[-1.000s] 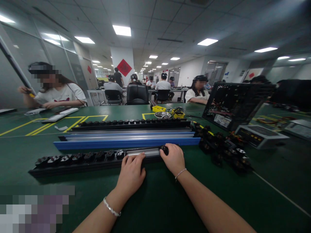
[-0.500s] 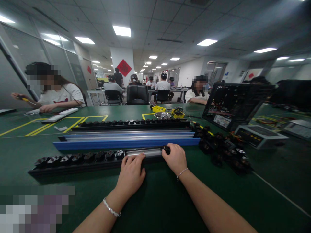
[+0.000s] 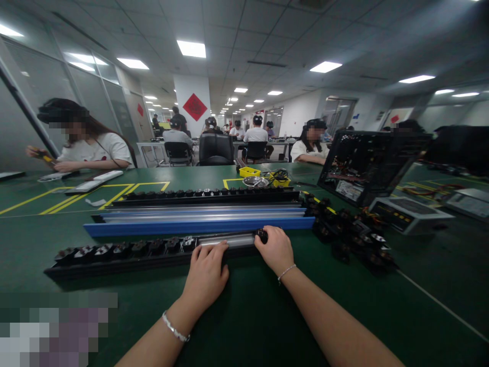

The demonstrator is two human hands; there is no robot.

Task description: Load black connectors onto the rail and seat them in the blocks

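A long black rail [image 3: 126, 267] lies across the table in front of me, with several black socket-like modules [image 3: 139, 247] seated along its left part. Bare silver channel [image 3: 239, 240] shows between my hands. My left hand [image 3: 207, 269] holds the rail near its middle, fingers over the top and thumb at the near side. At the rail's right end, my right hand [image 3: 276, 250] pinches a small black module [image 3: 262, 235] between thumb and fingers. Part of that module and the rail's end are hidden by this hand.
Behind lie a blue-edged rail [image 3: 198, 226] and a filled black rail [image 3: 214, 193]. Loose black modules [image 3: 353, 232] are heaped at right, near a power supply [image 3: 410, 214] and an open computer case [image 3: 367, 168]. A metal dish [image 3: 255, 181] stands farther back. Co-workers sit around.
My hands, the rail and the modules stay in the same place. At left, a co-worker's head leans and their raised hand with the yellow-handled tool shifts slightly right.
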